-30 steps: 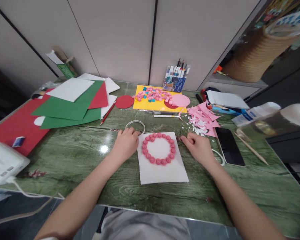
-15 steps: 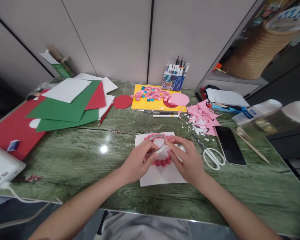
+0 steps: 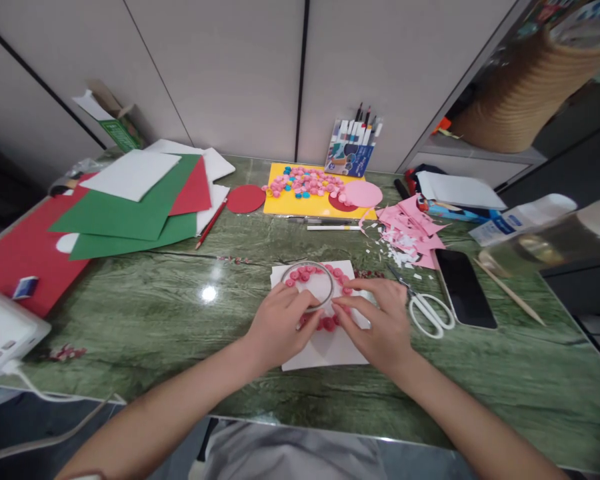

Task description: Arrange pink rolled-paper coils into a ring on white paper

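Observation:
My left hand (image 3: 283, 320) grips a thin, pale ring that looks like a narrow roll of tape (image 3: 333, 280), pinching its near side. At the ring's right edge, the fingertips of my right hand (image 3: 380, 320) close on it; whether a loose tape end is between them is hidden. Below both hands lies a white sheet of paper (image 3: 325, 353). On it, several pink-red rolled paper coils (image 3: 337, 272) form a ring, partly covered by my fingers.
White-handled scissors (image 3: 433, 313), a phone (image 3: 465, 287) and a wooden stick (image 3: 510, 293) lie right. Pink paper scraps (image 3: 415, 223) and a yellow sheet (image 3: 280, 208) with many coils (image 3: 310, 181) lie behind. Green sheets (image 3: 125, 200) and a white charger (image 3: 10, 333) are left.
The roll of tape has turned from tilted to nearly flat, facing up. My right fingers have shifted along its edge, and the view has moved slightly.

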Available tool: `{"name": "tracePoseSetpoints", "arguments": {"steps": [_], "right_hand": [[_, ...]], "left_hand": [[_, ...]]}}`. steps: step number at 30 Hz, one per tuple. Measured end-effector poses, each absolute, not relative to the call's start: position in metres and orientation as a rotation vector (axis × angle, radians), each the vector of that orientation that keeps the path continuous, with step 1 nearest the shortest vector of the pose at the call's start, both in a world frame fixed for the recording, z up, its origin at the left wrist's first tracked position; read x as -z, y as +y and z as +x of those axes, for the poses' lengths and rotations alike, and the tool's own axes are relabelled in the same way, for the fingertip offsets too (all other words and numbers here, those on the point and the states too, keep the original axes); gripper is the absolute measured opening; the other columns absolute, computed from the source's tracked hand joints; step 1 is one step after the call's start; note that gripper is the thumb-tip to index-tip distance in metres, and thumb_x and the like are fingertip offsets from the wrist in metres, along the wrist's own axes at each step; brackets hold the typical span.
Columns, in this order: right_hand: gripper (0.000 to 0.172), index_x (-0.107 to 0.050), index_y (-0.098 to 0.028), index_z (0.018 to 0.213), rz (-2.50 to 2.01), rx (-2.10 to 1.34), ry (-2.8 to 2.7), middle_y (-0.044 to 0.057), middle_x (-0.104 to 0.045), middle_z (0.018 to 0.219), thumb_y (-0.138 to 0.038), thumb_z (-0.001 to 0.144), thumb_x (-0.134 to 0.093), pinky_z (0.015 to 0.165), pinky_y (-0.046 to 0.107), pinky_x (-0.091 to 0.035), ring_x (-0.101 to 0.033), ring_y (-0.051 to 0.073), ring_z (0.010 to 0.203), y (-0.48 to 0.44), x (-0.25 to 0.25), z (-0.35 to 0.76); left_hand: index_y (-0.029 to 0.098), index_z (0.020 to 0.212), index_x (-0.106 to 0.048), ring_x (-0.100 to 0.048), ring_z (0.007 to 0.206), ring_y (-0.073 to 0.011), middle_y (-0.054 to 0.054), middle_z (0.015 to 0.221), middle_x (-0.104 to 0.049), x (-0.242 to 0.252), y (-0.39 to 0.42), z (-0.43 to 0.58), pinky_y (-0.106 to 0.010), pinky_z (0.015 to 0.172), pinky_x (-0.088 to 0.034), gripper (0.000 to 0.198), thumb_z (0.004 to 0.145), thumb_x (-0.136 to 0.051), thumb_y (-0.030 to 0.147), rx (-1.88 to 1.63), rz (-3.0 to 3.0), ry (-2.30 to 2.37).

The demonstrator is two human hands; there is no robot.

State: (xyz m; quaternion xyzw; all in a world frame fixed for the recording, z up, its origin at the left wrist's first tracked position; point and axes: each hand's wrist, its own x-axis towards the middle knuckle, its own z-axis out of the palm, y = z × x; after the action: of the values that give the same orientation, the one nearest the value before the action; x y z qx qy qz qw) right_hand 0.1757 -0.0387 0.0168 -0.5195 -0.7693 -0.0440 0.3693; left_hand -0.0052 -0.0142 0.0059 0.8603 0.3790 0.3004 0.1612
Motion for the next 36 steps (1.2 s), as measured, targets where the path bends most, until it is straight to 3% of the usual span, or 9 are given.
{"name": "tracePoseSetpoints", "arguments": {"steps": [12, 29, 36], "right_hand": [[0.005, -0.064, -0.023, 0.077, -1.411, -0.068, -2.058, 0.003, -0.063, 0.092, -0.022, 0.076, -0.058, 0.079, 0.038, -0.030, -0.052, 0.020, 0.089, -0.042, -0.014, 0.169], [0.001, -0.061, -0.021, 0.074, -1.383, 0.018, -2.052, 0.002, -0.064, 0.091, -0.022, 0.074, -0.061, 0.079, 0.040, -0.030, -0.052, 0.020, 0.088, -0.044, -0.017, 0.169], [0.004, -0.062, -0.022, 0.073, -1.391, -0.135, -1.995, 0.003, -0.058, 0.091, -0.021, 0.075, -0.059, 0.077, 0.038, -0.032, -0.051, 0.020, 0.089, -0.042, -0.018, 0.170]], "left_hand": [[0.017, 0.074, -0.061, -0.051, 0.069, -0.0158, -0.002, 0.062, -0.058, -0.003, -0.012, 0.000, -0.032, 0.070, -0.035, 0.017, 0.081, -0.047, 0.024, -0.900, 2.480, 1.114], [0.017, 0.064, -0.056, -0.046, 0.061, -0.0138, 0.000, 0.055, -0.055, -0.003, -0.013, 0.005, -0.032, 0.062, -0.028, 0.018, 0.078, -0.050, 0.024, -0.954, 2.663, 1.116], [0.019, 0.065, -0.056, -0.047, 0.057, -0.0122, 0.004, 0.050, -0.055, 0.001, -0.012, 0.007, -0.031, 0.059, -0.028, 0.009, 0.073, -0.057, 0.020, -1.188, 2.748, 1.069]]}}
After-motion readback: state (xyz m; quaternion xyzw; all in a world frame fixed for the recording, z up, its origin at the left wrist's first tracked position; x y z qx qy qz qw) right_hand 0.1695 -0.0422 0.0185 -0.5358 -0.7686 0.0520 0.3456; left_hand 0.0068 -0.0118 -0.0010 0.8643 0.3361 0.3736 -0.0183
